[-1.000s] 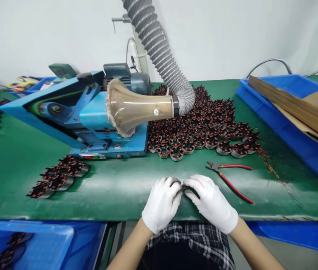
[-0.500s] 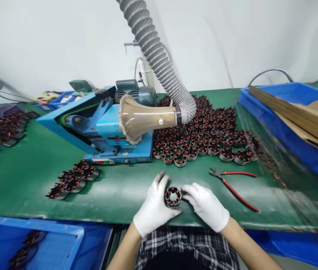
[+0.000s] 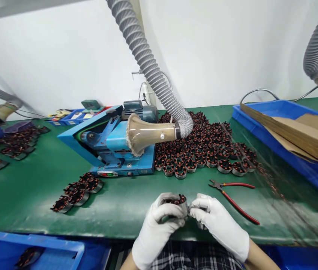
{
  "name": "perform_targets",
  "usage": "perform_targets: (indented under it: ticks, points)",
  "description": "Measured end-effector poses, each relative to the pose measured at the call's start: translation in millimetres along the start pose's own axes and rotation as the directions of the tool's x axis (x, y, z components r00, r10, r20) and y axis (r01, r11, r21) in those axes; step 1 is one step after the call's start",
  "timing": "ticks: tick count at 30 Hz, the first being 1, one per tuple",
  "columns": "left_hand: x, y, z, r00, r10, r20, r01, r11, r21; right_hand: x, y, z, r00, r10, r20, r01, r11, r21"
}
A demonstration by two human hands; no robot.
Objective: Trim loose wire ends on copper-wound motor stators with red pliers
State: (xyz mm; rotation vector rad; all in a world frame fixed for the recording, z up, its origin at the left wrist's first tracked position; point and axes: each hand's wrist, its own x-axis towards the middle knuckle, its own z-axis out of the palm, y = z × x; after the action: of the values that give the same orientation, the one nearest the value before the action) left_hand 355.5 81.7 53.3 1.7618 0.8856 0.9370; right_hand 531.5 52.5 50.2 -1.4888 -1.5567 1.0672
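Both my hands wear white gloves and meet at the near edge of the green bench. My left hand (image 3: 159, 228) grips a round motor stator (image 3: 177, 204) with copper windings and a grey metal rim, held on its side. My right hand (image 3: 217, 225) pinches at the stator's right side with thumb and forefinger; what lies between those fingers is too small to tell. Red-handled cutters (image 3: 233, 195) lie on the mat just right of my hands.
A blue belt grinder (image 3: 111, 144) with a beige suction funnel (image 3: 150, 133) and grey hose (image 3: 142, 56) stands mid-bench. A large heap of stators (image 3: 203, 146) sits behind, a small group of stators (image 3: 77, 189) to the left. Blue bins: right (image 3: 288, 150) with cardboard, lower left (image 3: 35, 251).
The stator has turned from facing up to lying on its side in my left hand. My view has lifted, showing more wall and a second hose at right.
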Motion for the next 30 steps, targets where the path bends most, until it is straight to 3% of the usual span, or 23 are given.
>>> perform_targets:
  ticks: [2,4,6,9,12,15,18,22,24,27,30]
  points:
    - [-3,2,-3.1,0.997,0.067,-0.035,-0.061,0.988,0.143,0,-2,-1,0.991,0.091,0.099,-0.111,0.971,0.213]
    - [-3,4,-6.5,0.994,0.1,0.047,-0.108,0.968,0.226,-1,-4,-3,0.98,0.126,0.154,-0.171,0.93,0.327]
    - [-1,8,-9.7,0.979,0.076,0.191,-0.109,0.979,0.174,-3,-9,-4,0.986,0.118,0.118,-0.145,0.955,0.258]
    - [3,18,-11.9,0.942,0.036,0.333,-0.051,0.998,0.037,-7,-19,-5,0.996,0.051,-0.075,-0.051,0.999,-0.002]
    - [2,19,-8.8,0.979,0.069,0.191,-0.096,0.986,0.137,-10,-25,-4,0.99,0.054,-0.129,-0.056,0.998,-0.016]
    - [-2,9,-4.0,0.99,0.132,0.053,-0.142,0.94,0.31,-11,-25,-3,0.99,0.14,0.008,-0.138,0.96,0.243]
    - [-3,3,-1.9,0.991,0.081,0.109,-0.105,0.966,0.238,-12,-23,-2,0.986,0.158,0.06,-0.169,0.911,0.377]
    - [-2,11,-4.2,0.988,0.005,0.153,-0.011,0.999,0.038,-11,-23,-1,0.993,0.118,-0.03,-0.11,0.975,0.191]
    - [-3,15,-6.0,0.991,0.075,0.114,-0.083,0.994,0.066,-10,-21,0,0.993,0.109,-0.042,-0.101,0.983,0.156]
    - [-6,14,-7.9,0.987,0.155,0.044,-0.161,0.952,0.259,-9,-17,1,0.984,0.174,0.036,-0.176,0.933,0.314]
    - [-5,10,-9.0,0.984,0.075,0.16,-0.113,0.963,0.244,-10,-14,3,0.982,0.188,0.037,-0.189,0.922,0.337]
